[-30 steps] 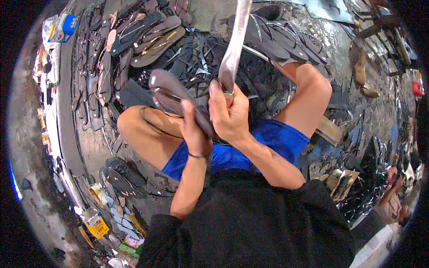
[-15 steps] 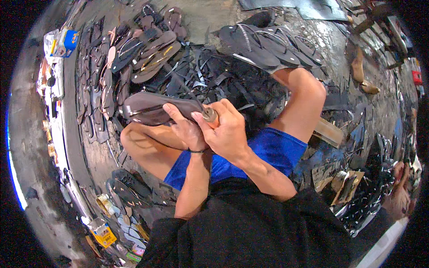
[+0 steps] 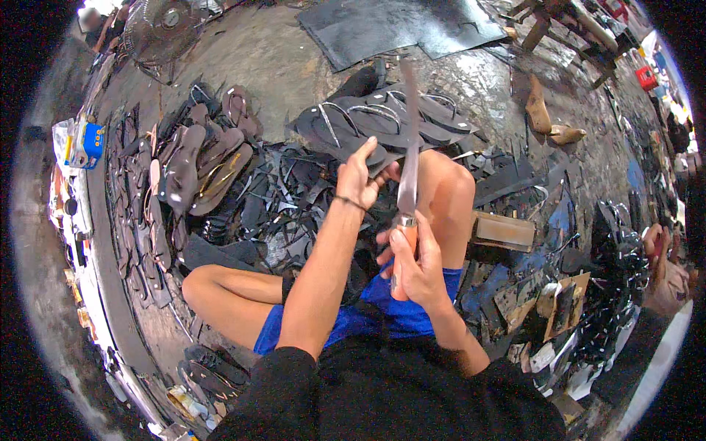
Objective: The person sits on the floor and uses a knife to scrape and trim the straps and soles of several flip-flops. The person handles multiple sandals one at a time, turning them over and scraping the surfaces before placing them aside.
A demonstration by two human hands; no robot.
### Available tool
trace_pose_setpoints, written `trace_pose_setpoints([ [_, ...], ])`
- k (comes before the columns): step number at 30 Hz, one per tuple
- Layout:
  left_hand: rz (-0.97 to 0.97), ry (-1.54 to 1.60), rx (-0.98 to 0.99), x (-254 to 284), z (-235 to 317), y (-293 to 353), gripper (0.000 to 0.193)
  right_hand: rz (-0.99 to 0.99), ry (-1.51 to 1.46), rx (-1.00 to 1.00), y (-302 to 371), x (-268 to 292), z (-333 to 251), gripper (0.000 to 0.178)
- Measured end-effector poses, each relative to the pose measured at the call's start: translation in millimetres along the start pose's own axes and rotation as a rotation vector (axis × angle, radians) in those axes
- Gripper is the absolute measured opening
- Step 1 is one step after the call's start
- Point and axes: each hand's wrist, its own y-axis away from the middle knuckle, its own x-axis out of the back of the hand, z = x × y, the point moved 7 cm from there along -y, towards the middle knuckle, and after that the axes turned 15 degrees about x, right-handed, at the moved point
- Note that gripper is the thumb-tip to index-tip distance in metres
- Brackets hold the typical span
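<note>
My right hand (image 3: 419, 272) grips the orange-brown wooden handle of a long knife (image 3: 409, 158), whose narrow blade points away from me. Just left of the blade, my left hand (image 3: 359, 180) is at the near end of a dark flip-flop (image 3: 374, 156), its thumb along the upper side and its fingers curled at the lower edge. That flip-flop belongs to a row of several dark ones with shiny straps, lying by my right knee (image 3: 445, 180). Another brown flip-flop (image 3: 182, 173) rests on the pile to the left.
Black offcuts (image 3: 283, 195) cover the floor between my legs. Several flip-flops stand in a row (image 3: 136, 213) at the left. Beyond lie a dark sheet (image 3: 382, 29) and a fan (image 3: 163, 29). Wooden shoe lasts (image 3: 538, 106) and a block (image 3: 505, 231) are at the right, near another person's hand (image 3: 668, 272).
The brown flip-flop has left my hands. My left hand has moved right and away to the row by my knee. My right hand has drawn back, holding the knife with its blade away from me.
</note>
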Motion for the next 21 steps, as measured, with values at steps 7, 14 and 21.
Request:
trace_pose_setpoints([
  [7, 0.177, -0.165, -0.074, 95, 65, 42, 0.044, -0.224, 0.362, 0.055, 28, -5, 28, 0.039],
  [14, 0.277, -0.353, -0.098, 98, 75, 62, 0.038, -0.329, 0.526, 0.136, -4, -31, 59, 0.023],
  [21, 0.181, -0.274, -0.126, 103, 47, 61, 0.037, -0.432, 0.618, 0.235, -42, -39, 68, 0.03],
])
